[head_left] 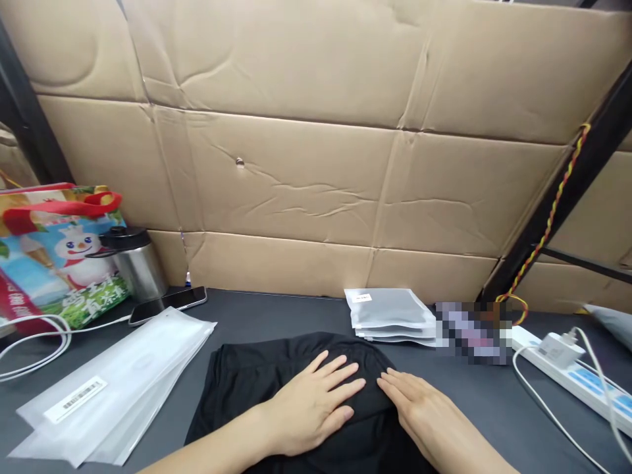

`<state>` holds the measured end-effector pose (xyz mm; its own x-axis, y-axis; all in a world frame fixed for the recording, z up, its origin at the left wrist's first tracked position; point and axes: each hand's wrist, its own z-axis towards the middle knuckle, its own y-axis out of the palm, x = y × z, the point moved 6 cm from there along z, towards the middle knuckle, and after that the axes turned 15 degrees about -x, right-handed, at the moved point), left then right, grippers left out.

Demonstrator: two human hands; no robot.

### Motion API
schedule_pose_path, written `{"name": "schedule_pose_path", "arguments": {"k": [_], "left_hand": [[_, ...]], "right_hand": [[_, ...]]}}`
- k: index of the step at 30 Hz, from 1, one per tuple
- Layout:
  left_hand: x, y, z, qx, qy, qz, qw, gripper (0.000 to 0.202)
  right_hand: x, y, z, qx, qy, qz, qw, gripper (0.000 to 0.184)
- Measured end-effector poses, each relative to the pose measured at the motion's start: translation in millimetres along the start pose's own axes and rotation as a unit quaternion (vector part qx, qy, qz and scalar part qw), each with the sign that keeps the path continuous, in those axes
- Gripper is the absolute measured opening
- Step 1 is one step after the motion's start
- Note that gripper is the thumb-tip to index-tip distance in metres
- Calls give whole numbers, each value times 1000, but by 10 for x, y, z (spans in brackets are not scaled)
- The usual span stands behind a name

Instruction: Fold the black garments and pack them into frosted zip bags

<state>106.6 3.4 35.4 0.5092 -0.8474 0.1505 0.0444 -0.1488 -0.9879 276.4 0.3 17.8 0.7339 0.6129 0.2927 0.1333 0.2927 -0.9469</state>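
Your left hand point(311, 408) and right hand point(424, 411) lie flat on the black cloth point(232, 411), fingers open, not gripping. The plastic bags point(113, 395) beside it have a barcode sticker point(76, 399), too tiny to read.

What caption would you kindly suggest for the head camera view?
Left hand and right hand pressing on a black garment.

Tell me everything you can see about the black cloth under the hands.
The black, soft fabric garment lies on the dark grey table top, rumpled, with loose folds and a rounded far edge. Its exact type is unclear. The flat, open left hand and right hand rest on it side by side.
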Motion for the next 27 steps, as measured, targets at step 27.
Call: {"name": "schedule_pose_path", "arguments": {"k": [27], "left_hand": [[-941,10,-1310,51,-206,-14,977,45]], "right_hand": [[-1116,-816,905,23,-269,87,959,24]]}}
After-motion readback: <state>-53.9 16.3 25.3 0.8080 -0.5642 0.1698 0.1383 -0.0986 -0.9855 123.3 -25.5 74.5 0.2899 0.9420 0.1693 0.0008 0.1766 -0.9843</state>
